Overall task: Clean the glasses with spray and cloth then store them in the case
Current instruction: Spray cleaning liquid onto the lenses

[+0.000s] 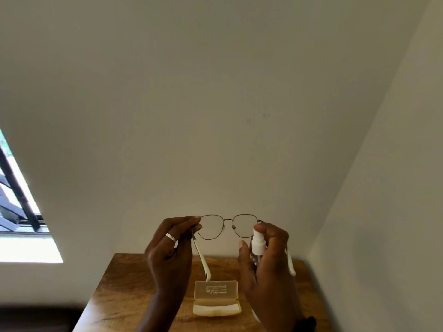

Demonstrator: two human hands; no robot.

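Observation:
Thin metal-rimmed glasses (229, 226) with white temple tips are held up in front of the wall, arms unfolded toward me. My left hand (169, 252), with a silver ring, pinches the left hinge. My right hand (266, 259) grips a small clear spray bottle (258, 243) with a white nozzle, index finger on its top, right beside the right lens. Below, a pale yellow glasses case (217, 298) lies open on the wooden table (124, 291), lid upright. No cloth is in view.
The small table stands in a corner between two cream walls. A window (19, 212) with dark bars is at the left. A dark piece of furniture (36, 317) sits low at the left edge.

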